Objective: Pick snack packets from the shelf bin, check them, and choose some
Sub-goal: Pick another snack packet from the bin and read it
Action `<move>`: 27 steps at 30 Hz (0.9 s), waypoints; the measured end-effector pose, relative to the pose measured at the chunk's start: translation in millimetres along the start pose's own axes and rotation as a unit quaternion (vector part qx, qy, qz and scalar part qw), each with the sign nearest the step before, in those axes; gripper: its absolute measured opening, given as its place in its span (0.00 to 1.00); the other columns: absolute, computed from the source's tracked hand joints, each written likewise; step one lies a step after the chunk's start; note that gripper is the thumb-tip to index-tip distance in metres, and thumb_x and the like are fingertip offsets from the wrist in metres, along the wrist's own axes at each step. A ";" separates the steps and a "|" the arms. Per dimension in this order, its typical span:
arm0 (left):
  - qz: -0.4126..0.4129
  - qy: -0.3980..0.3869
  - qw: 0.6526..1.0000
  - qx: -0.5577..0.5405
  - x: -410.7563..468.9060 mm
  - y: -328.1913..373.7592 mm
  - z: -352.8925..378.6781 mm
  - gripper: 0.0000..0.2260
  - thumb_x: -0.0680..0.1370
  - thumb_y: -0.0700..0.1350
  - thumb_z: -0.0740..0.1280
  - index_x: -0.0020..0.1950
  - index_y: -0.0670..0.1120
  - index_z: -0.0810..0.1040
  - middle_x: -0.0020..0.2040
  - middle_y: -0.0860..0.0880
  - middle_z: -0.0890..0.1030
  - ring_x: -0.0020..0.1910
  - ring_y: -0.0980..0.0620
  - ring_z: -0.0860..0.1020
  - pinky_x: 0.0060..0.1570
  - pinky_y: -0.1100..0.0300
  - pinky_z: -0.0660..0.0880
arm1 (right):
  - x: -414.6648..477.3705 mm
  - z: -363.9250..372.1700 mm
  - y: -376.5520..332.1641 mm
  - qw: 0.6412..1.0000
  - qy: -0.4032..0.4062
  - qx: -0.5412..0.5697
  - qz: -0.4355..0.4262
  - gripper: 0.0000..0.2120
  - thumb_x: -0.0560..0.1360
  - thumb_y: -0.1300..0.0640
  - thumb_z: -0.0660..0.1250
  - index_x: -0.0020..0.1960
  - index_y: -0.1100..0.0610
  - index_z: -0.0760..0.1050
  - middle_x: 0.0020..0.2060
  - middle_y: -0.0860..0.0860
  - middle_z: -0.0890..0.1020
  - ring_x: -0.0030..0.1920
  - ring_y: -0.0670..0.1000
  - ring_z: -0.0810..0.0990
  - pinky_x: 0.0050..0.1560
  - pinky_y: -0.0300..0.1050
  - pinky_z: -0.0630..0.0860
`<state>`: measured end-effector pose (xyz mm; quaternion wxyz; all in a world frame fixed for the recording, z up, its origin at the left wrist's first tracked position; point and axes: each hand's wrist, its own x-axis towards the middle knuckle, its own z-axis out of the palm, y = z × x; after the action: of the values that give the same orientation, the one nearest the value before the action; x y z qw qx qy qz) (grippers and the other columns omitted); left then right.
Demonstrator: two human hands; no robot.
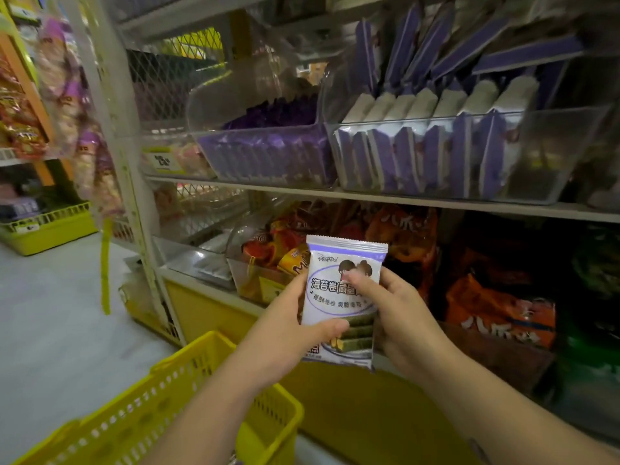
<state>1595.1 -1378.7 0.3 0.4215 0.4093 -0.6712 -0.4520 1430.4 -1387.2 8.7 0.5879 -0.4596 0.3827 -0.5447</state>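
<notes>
Far left of the frame: hanging snack bags [67, 95] in orange and purple, above a yellow crate [50, 233] on the pale floor. Lower left: a yellow shopping basket [141, 414], latticed and open-topped, under the left forearm. Upper centre, on the shelf: a clear bin [208, 109] packed with dark purple packets [268, 152]. Centre, low in the frame: one white-and-purple snack packet [339, 297], upright, printed face to the camera, green rolls pictured near its bottom. On its left edge, the left hand [292, 330], gripping firmly, thumb laid across the lower front, fingers out of sight behind. On its right edge, the right hand [402, 317], likewise gripping, thumb pressed to the printed front about halfway up, fingers wrapped round the back. Packet caught between the two hands, its crimped top clear above both thumbs, its bottom edge just below the left thumb, held out in front of the lower shelf and apart from every bin. Directly behind it: red and orange snack bags [268, 250] in a lower bin. Upper right: a second clear bin [543, 156] holding a row of white-and-purple packets [402, 156] standing on edge. Lower right: large orange bags [496, 310] with white characters, in shadow.
</notes>
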 end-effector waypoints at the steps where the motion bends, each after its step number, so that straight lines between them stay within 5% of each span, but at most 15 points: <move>1: -0.007 -0.004 1.000 0.002 0.1 -0.9 -0.8 0.27 0.72 0.40 0.75 0.66 0.57 0.71 0.59 0.58 0.82 0.58 0.58 0.80 0.57 0.58 0.77 | -0.3 -1.0 -0.7 1.000 0.004 0.020 0.005 0.12 0.77 0.53 0.65 0.58 0.57 0.79 0.49 0.56 0.86 0.50 0.58 0.85 0.56 0.62 0.78; 7: -0.025 -0.011 0.999 -0.026 -5.8 -7.0 3.5 0.26 0.67 0.42 0.76 0.63 0.52 0.74 0.56 0.54 0.84 0.56 0.54 0.82 0.54 0.57 0.79 | -4.9 -6.9 -3.6 0.998 -0.018 0.058 0.006 0.22 0.70 0.49 0.65 0.58 0.62 0.78 0.50 0.62 0.84 0.52 0.64 0.83 0.53 0.62 0.78; 11: 0.006 0.057 0.994 -0.091 -7.2 -3.8 8.6 0.14 0.69 0.54 0.76 0.54 0.56 0.81 0.52 0.52 0.85 0.51 0.52 0.84 0.45 0.62 0.79 | -10.3 -5.8 0.0 0.997 -0.042 0.061 -0.013 0.10 0.72 0.56 0.65 0.46 0.59 0.83 0.43 0.62 0.85 0.44 0.59 0.85 0.43 0.52 0.82; 16: 0.007 0.153 0.977 -0.148 -8.5 3.9 10.1 0.11 0.70 0.56 0.67 0.48 0.55 0.84 0.46 0.47 0.86 0.43 0.54 0.84 0.39 0.59 0.80 | -13.8 -1.5 4.1 0.998 -0.029 0.047 -0.006 0.13 0.78 0.59 0.62 0.55 0.67 0.79 0.48 0.66 0.84 0.51 0.65 0.82 0.55 0.59 0.79; 19: -0.020 0.167 0.971 -0.169 -9.3 5.7 11.0 0.13 0.73 0.55 0.65 0.48 0.50 0.85 0.46 0.45 0.86 0.43 0.52 0.84 0.40 0.58 0.80 | -14.1 -3.1 2.0 0.998 -0.050 0.038 0.015 0.18 0.77 0.52 0.60 0.55 0.64 0.80 0.49 0.63 0.85 0.51 0.61 0.84 0.52 0.53 0.81; 23: -0.051 0.189 0.960 -0.200 -8.8 7.3 10.7 0.13 0.79 0.51 0.62 0.47 0.46 0.84 0.45 0.42 0.86 0.41 0.51 0.84 0.39 0.59 0.78 | -10.4 -8.4 -0.4 0.996 -0.060 -0.012 0.060 0.24 0.78 0.42 0.56 0.57 0.59 0.79 0.50 0.57 0.85 0.52 0.54 0.84 0.60 0.54 0.76; 27: -0.066 0.221 0.938 -0.260 -8.5 11.2 5.6 0.12 0.81 0.48 0.62 0.51 0.42 0.82 0.45 0.41 0.86 0.39 0.51 0.83 0.46 0.50 0.78 | -17.5 -15.0 -5.7 0.977 -0.160 -0.105 0.095 0.25 0.73 0.43 0.63 0.61 0.60 0.78 0.56 0.58 0.83 0.58 0.57 0.81 0.62 0.54 0.76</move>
<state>1590.6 -1366.4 7.9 0.6199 0.4187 -0.3915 -0.5359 1412.5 -1371.5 9.1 0.6388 -0.5615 0.3811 -0.3625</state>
